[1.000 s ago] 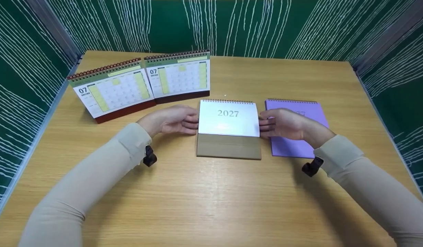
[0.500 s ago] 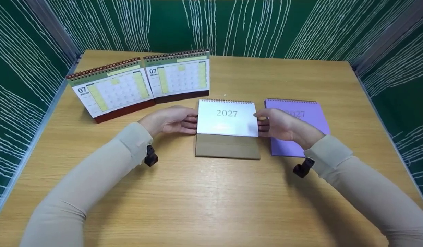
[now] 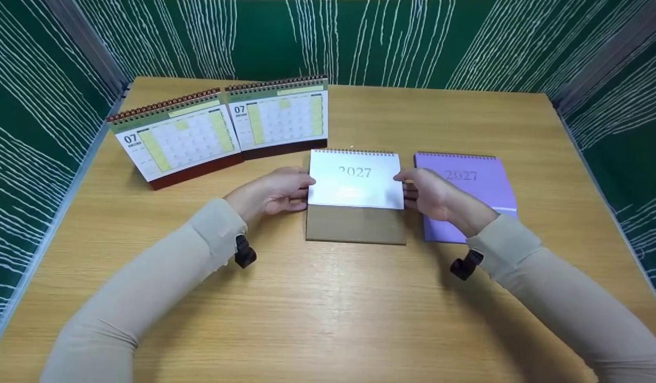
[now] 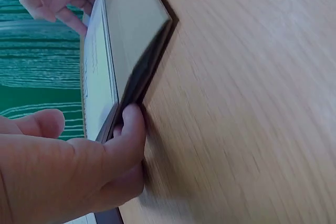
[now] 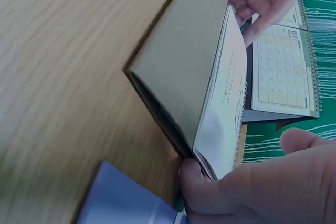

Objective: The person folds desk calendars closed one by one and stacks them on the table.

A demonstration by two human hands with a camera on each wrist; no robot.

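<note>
A white desk calendar marked 2027, with a brown cardboard stand, lies at the middle of the table in the head view. My left hand holds its left side, thumb over the page edge and fingers at the side. At the opposite side my right hand grips it, the thumb on the page. Fingers tuck in at the gap between pages and stand in the left wrist view. The right wrist view has a fingertip at the matching gap.
A purple 2027 calendar lies to the right, partly hidden under my right forearm. Behind and left, two calendars stand propped up, one at the far left and one beside it. Green walls with white streaks border the wooden table.
My right hand has moved left onto the white calendar's edge, uncovering more of the purple one. My left hand has shifted right, its thumb now over the page. The calendar's top edge sits slightly higher.
</note>
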